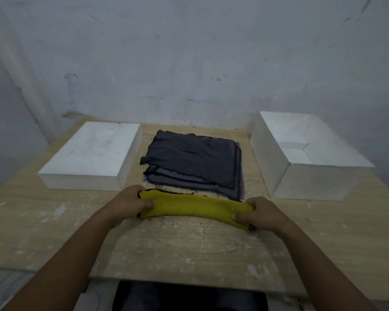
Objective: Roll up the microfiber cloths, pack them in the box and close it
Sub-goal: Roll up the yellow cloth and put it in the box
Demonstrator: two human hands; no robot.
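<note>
Spanning both gripping hands (130,202) (259,212) — yellow cloth (195,206)

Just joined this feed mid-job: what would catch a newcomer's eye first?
The yellow rolled cloth at near centre, its ends held by the left grip and right grip. Behind it lies a stack of dark cloths, with an open white box at right and a white lid at left.

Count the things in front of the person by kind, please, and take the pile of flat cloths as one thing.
yellow rolled cloth: 1
pile of flat cloths: 1
open box: 1
box lid: 1
Total: 4
</note>
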